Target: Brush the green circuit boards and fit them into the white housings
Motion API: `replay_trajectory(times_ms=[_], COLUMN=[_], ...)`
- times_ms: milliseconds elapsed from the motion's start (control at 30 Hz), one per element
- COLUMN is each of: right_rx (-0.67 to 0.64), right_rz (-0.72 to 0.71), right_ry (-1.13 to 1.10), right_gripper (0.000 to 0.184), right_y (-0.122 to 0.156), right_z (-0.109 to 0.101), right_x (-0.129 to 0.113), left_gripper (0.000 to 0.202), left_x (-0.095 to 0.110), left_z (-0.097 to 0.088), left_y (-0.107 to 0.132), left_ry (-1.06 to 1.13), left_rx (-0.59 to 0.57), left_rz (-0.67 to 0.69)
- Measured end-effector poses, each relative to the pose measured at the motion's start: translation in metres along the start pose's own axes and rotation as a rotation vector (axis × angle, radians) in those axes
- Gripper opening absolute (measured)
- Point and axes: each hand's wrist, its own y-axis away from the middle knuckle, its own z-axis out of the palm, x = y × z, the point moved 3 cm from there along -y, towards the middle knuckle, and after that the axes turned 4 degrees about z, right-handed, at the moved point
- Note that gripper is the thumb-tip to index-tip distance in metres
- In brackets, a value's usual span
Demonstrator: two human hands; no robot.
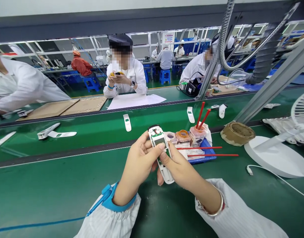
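Between both hands I hold an open white handheld electronic device [163,162], tilted, with a green circuit board and a small grey screen in its casing. My left hand [143,155] grips it from the left, its thumb lying over the screen. From the right, my right hand [180,163] closes round the lower casing, thumb pressed onto the board. Fingers behind the casing are partly hidden. A blue wrist strap [122,200] with a cord circles my left wrist. Just beyond my right hand lies a blue tray [203,158] with small jars and red sticks [211,155].
White casing parts [127,122] lie along the green conveyor belt [102,127]. At right stand a tape roll [237,133], a white fan [273,155] and a USB cable [273,177]. A slanted metal post [271,79] rises there. Across the belt sits a co-worker [125,76] holding something yellow and black.
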Motion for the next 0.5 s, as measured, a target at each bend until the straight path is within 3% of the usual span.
replay_trajectory(times_ms=[267, 500], right_rx=[-0.052, -0.081], right_rz=[-0.016, 0.020], right_ry=[-0.204, -0.275], right_gripper=[0.035, 0.040], right_y=[0.004, 0.016], right_z=[0.008, 0.016], right_x=[0.004, -0.001], left_gripper=[0.027, 0.026], left_x=[-0.004, 0.009], left_z=[-0.001, 0.001], left_y=[0.002, 0.011], left_ry=[0.063, 0.012], left_rx=[0.056, -0.024], left_rz=[0.023, -0.029])
